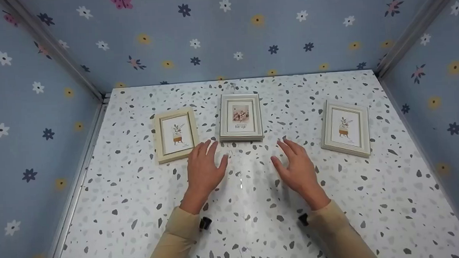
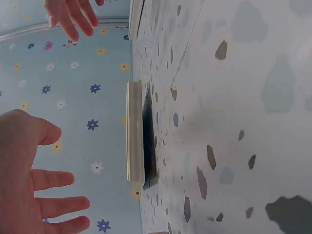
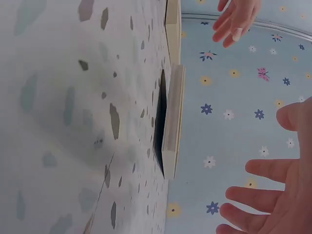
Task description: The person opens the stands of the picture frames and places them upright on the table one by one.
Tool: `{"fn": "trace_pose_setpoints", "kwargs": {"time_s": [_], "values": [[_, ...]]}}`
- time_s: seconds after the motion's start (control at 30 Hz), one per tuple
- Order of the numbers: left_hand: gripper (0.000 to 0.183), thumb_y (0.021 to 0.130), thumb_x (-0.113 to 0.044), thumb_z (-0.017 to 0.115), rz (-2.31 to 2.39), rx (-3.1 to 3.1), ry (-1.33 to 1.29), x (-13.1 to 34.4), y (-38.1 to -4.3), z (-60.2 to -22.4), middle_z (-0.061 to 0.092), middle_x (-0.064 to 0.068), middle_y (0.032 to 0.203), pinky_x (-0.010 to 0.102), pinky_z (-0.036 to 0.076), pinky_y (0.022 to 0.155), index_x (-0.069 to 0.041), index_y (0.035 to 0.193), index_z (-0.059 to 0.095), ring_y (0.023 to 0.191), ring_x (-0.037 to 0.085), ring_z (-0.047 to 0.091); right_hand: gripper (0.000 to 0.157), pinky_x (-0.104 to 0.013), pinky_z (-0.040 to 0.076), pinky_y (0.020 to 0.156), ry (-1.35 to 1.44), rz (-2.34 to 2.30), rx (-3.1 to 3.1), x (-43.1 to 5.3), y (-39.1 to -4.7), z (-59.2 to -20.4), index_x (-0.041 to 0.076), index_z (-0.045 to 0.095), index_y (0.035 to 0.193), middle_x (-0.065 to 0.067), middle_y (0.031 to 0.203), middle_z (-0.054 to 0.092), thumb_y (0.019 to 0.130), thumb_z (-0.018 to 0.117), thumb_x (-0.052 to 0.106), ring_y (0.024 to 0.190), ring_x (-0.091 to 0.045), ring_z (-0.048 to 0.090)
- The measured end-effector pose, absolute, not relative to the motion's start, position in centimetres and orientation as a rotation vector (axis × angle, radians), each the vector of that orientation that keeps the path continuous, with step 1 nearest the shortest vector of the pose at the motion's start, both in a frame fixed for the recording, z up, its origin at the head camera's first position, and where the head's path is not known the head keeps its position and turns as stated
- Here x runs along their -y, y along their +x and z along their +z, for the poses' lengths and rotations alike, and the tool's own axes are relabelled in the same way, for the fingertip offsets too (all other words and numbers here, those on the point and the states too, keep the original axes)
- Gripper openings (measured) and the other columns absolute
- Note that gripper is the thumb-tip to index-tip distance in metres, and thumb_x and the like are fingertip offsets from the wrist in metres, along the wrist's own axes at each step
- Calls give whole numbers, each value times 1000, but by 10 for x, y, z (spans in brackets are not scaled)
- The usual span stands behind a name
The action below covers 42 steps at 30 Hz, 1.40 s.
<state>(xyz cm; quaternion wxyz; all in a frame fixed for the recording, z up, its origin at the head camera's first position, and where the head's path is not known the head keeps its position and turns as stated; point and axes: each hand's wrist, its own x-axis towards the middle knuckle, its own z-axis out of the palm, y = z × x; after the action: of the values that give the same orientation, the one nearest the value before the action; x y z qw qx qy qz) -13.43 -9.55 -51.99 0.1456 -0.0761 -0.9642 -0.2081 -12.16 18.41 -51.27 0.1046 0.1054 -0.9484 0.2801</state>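
Three picture frames lie face up on the table. The cream picture frame (image 1: pixel 159 141) on the left shows a potted plant print, and the fingertips of my left hand (image 1: pixel 205 170) overlap its lower right corner in the head view. In the middle a silver-white picture frame (image 1: pixel 224 117) holds a pinkish flower print; it looks thicker than the others. My right hand (image 1: pixel 297 168) hovers below and right of it, fingers spread. At the right lies a tilted off-white picture frame (image 1: pixel 326 127) with another plant print. Both wrist views show spread fingers holding nothing.
The white speckled table (image 1: pixel 255 219) is bounded by blue flowered panels (image 1: pixel 226 37) at the back and on both sides. Metal edging (image 1: pixel 79 199) runs along the left side. A small black device (image 1: pixel 205 223) sits at the left cuff, another (image 1: pixel 303 219) at the right.
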Motion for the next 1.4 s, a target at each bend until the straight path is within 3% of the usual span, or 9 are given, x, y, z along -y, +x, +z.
{"fn": "trace_pose_setpoints", "kwargs": {"time_s": [0.3,0.73,1.13,1.4], "values": [[43,98,-37,59,-810,2768,-50,131,-148,-507,63,12,128,49,47,95,-8,130,64,117,33,56,39,-47,40,106,351,1084,2697,-161,-144,-511,7,63,133,-10,134,61,101,60,29,127,-28,54],[43,100,-36,57,-863,2801,218,200,-157,-508,62,15,127,55,48,86,-8,132,61,113,37,58,35,-41,41,106,532,1164,2725,-109,-163,-504,8,65,129,-9,134,61,101,58,26,126,-26,55],[51,102,-37,49,-847,2870,423,243,-168,-500,59,21,131,55,45,93,-3,139,54,117,38,56,36,-35,46,100,730,1345,2708,-59,-171,-488,7,62,132,-7,132,61,102,57,25,122,-22,57],[56,103,-41,45,-958,2969,468,252,-181,-495,54,21,138,57,41,99,-3,144,49,123,40,52,27,-30,50,93,487,1930,2588,-29,-188,-505,12,68,125,2,119,68,102,58,22,108,-11,63]]}}
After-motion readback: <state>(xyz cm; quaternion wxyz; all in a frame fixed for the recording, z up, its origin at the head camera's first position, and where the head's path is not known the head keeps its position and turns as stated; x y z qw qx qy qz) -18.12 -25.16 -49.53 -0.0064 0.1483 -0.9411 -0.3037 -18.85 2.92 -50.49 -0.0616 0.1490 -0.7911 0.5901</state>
